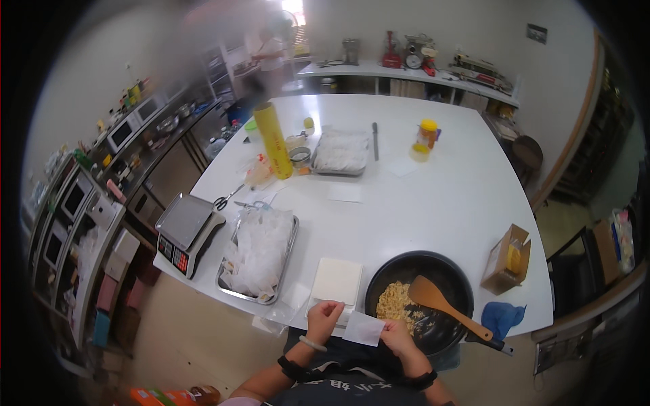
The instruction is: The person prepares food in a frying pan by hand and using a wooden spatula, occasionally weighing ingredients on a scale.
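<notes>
My right hand (399, 336) pinches a small square white sheet of paper (363, 330) at its right edge, in front of the table's near side. Just left of the sheet, my left hand (323, 321) has its fingers pressed together; whether something thin is between them I cannot make out. Beyond it lies a cream-white square stack (338, 276). To the right stands a black wok (452, 266) with a yellowish crumbly food (394, 300) in it. A wooden spatula (433, 295) leans across the wok, its handle over the rim.
At left are a metal tray of white wrapped pieces (257, 250) and a digital scale (186, 223). Farther back stand a second tray (342, 150), a yellow roll (273, 139), scissors (227, 198) and a yellow-lidded jar (425, 137). A cardboard box (504, 262) and blue cloth (501, 318) sit at right.
</notes>
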The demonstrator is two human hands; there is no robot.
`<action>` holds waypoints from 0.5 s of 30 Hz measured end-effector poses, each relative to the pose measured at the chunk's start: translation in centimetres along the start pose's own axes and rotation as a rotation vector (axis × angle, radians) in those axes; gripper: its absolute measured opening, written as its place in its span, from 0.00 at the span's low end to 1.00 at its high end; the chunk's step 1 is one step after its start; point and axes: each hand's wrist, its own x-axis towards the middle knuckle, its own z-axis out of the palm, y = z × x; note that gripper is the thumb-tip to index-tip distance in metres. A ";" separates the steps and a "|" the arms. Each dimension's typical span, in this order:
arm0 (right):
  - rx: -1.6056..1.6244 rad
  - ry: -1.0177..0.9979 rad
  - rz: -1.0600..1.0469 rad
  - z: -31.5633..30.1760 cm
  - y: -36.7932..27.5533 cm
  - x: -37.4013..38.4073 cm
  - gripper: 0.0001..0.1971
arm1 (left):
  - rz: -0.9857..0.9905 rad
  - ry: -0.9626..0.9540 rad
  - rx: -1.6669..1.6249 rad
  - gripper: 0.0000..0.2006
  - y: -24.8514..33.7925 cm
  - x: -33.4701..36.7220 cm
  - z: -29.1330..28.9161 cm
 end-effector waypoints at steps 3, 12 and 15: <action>0.000 0.067 -0.013 -0.9 0.9 0.0 0.08 | 1.065 -0.142 0.728 0.14 3.4 -2.4 1.6; -0.041 0.020 0.044 -0.2 -0.2 -2.7 0.12 | 1.184 -0.471 0.743 0.20 1.7 -2.7 4.1; -0.059 0.066 0.027 -0.5 -0.6 -2.1 0.09 | 1.066 -0.524 0.634 0.23 1.8 -2.2 4.2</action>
